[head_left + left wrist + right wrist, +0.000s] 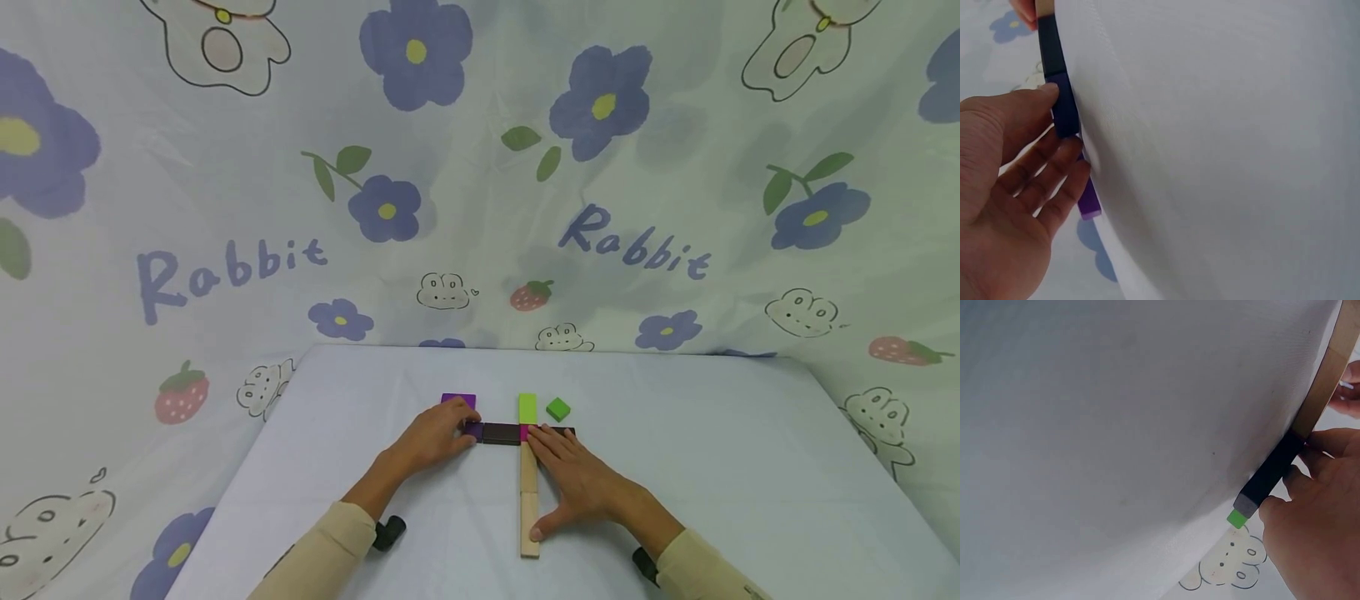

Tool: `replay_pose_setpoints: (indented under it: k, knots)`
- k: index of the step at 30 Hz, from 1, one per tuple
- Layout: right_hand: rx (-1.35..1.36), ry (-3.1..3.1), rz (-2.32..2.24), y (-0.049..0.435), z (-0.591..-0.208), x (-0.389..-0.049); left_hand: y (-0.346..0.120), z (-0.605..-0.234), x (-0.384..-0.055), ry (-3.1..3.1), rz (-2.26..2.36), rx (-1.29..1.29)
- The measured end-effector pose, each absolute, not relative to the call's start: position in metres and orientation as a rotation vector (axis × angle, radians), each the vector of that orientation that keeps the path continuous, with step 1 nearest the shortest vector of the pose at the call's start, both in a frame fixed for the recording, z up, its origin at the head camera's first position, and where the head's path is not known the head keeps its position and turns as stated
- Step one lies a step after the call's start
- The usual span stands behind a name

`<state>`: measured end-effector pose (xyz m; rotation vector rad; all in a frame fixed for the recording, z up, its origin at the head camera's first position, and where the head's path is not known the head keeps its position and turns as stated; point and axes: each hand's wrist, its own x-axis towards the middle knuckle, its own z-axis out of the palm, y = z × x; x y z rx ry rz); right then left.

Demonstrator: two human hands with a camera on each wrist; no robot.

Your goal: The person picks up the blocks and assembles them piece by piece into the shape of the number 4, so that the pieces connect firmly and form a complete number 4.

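Flat blocks form a cross on the white table. A magenta block [524,432] sits at its centre, a lime block [527,408] beyond it, and two wooden blocks [528,475] run towards me. My left hand [433,435] pinches a dark blue block [1065,115] at the left end, beside a black block [501,433]. With fingers spread, my right hand [583,485] rests at the centre and over the right-hand black block [1270,467], partly hiding it. Its thumb touches the nearest wooden block. Behind my left fingers lies a purple block [458,400], partly covered.
A small green block [558,409] lies turned at an angle, right of the lime one. The white table [712,433] extends to both sides. A patterned curtain [480,167] hangs behind the table's far edge. Dark devices [390,533] are worn at both wrists.
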<state>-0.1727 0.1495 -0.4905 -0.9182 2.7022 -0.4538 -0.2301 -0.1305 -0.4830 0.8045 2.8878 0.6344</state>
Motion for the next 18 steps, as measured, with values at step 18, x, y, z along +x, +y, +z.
replay_pose_setpoints:
  k: [18]
  knots:
    - [-0.897,2.697,-0.443,0.1498,-0.4907,-0.1739,-0.1281,-0.4803,-0.2299,2.893,0.645,0.793]
